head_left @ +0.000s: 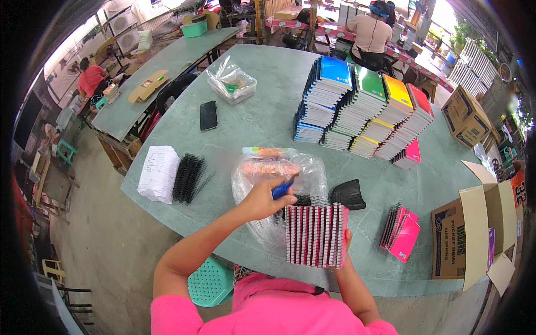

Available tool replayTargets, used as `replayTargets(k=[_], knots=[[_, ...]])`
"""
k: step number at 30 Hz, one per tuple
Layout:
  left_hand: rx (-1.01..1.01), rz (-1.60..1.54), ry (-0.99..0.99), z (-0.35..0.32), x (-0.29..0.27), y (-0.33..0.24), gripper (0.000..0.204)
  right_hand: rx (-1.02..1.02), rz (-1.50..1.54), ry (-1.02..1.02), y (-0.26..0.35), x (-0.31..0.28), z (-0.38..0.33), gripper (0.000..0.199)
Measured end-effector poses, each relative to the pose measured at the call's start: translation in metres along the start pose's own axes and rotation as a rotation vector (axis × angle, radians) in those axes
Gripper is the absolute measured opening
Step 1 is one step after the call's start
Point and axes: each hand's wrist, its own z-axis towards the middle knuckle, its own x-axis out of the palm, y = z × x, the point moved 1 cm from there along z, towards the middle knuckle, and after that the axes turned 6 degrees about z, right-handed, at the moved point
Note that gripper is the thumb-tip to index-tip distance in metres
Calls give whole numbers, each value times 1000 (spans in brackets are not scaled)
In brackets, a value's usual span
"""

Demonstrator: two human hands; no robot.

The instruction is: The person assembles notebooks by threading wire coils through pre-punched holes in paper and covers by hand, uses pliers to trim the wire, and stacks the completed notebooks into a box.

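My left hand (265,200) is closed around a small blue-handled tool (283,188) that looks like pliers, its dark tip pointing up and away. Below and to the right of it, a stack of spiral notebooks (315,235) stands with the bound edges facing up, showing rows of coils and pink covers. My right hand (347,241) grips this stack from its right side. Behind the notebooks, loose black spiral coils (304,200) lie on a clear plastic bag (312,167). A black curved object (348,194) rests just right of the bag.
On the green table (251,72) stand tall notebook stacks (365,106) with blue, green, yellow and red covers. Pink notebooks (401,234) and an open carton (452,240) are at right. Left are a phone (208,116), black coils (190,177) and a white-wrapped bundle (158,174).
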Motion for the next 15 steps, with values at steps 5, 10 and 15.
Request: replayTargets(k=[5,10,15], knots=[[56,155,78,9,-5,14,32,-93,-49,-58,3,-10,-5,71],[-170,-261,318,-7,13,24,20,-149,-20,-140,-4,-6,-1,71],[-43,-52,123,4,1,13,19,-166,-36,-133,-1,-12,-4,72]])
